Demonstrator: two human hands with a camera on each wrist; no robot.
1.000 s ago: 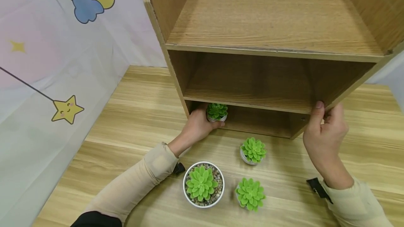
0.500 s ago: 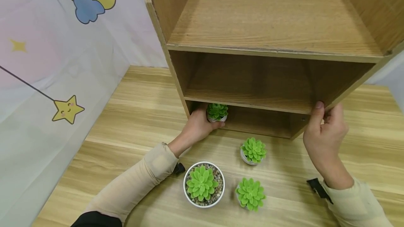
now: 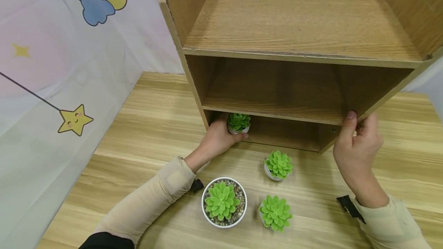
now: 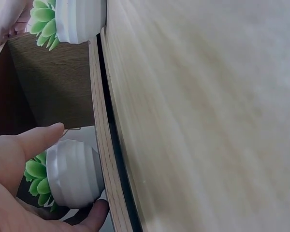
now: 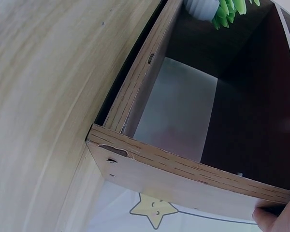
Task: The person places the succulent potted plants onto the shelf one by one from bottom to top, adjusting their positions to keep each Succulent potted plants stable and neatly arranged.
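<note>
A wooden shelf unit (image 3: pixel 301 58) with stacked compartments stands on the table. At the left end of its bottom compartment, my left hand (image 3: pixel 215 138) holds a small potted succulent (image 3: pixel 238 121). The left wrist view shows the thumb on one side of its ribbed white pot (image 4: pixel 73 173) and fingers on the other, right by the bottom board's front edge. My right hand (image 3: pixel 358 145) grips the unit's right side panel, thumb on the front edge and the other fingers round the outside. In the right wrist view only part of that hand (image 5: pixel 280 217) shows at the corner.
In front of the unit are two small potted succulents (image 3: pixel 278 164), the nearer succulent (image 3: pixel 275 213) close to the person. Left of it stands a larger white pot (image 3: pixel 224 203) with pebbles and a succulent. A printed cloth (image 3: pixel 45 156) hangs at the left and back.
</note>
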